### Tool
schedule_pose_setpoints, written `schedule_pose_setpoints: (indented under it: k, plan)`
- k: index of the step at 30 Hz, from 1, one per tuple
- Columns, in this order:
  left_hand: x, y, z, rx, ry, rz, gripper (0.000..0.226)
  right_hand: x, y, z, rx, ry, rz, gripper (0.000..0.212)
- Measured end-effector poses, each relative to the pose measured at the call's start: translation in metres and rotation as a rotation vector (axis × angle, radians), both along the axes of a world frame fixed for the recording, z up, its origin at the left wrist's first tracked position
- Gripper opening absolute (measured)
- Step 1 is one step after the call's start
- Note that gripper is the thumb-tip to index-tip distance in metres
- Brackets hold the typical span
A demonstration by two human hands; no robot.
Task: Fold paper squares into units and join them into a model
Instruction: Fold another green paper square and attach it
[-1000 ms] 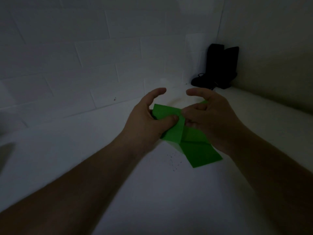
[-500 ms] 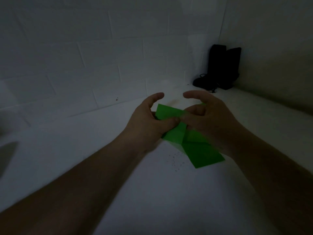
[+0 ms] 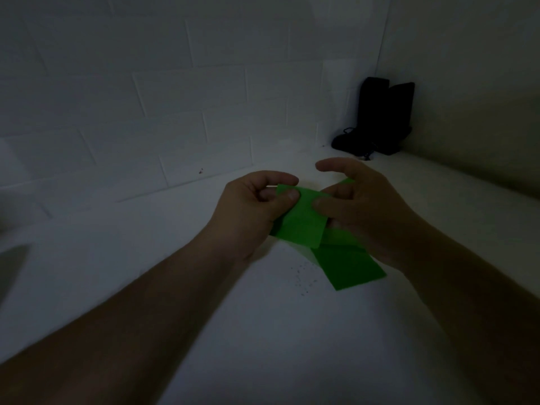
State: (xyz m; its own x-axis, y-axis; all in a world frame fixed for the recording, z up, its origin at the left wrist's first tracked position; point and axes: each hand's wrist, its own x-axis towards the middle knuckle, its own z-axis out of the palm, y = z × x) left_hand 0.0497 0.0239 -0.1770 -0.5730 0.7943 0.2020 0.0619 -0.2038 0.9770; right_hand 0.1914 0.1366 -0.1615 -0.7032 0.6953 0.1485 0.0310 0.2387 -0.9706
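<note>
Two folded green paper units cross each other just above the white surface in dim light. The upper green unit (image 3: 302, 222) lies flat on top, and my left hand (image 3: 248, 211) pinches its far left corner between thumb and curled fingers. My right hand (image 3: 362, 211) presses its thumb on that unit's right side, with its fingers curled under the paper. The lower green unit (image 3: 352, 266) sticks out toward me on the right, and its far tip shows behind my right thumb. The place where the two units meet is hidden under my hands.
A white tiled wall (image 3: 175, 112) rises behind the white surface (image 3: 263, 331). Black objects (image 3: 380, 118) stand in the far right corner. Small dark specks (image 3: 302, 277) dot the surface beside the paper. A grey shape (image 3: 11, 267) sits at the left edge.
The upper unit has opened out wider and flatter toward me. My left thumb moved from its middle to its far left corner, and my hands drew slightly apart.
</note>
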Motion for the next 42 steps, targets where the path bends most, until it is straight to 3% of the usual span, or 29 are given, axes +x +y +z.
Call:
schedule_pose_setpoints:
  k: [13,23,29,33,42]
  plan:
    - [-0.001,0.000,0.001,0.004,-0.007,0.031,0.014,0.002,-0.002,0.004,-0.021,-0.050,0.040,0.070]
    - [0.002,0.001,-0.001,0.034,-0.031,-0.020,0.013,0.001,0.001,0.003,-0.003,-0.080,0.015,0.059]
    - [0.004,-0.002,-0.001,0.016,0.055,-0.153,0.026,0.002,0.004,0.000,-0.007,-0.073,0.028,0.074]
    - [0.003,-0.004,0.001,0.019,0.037,-0.154,0.029,0.001,0.007,-0.001,-0.107,0.009,0.059,0.069]
    - [0.004,-0.003,0.001,-0.009,0.058,-0.098,0.020,0.004,0.011,-0.002,-0.035,0.018,0.107,0.073]
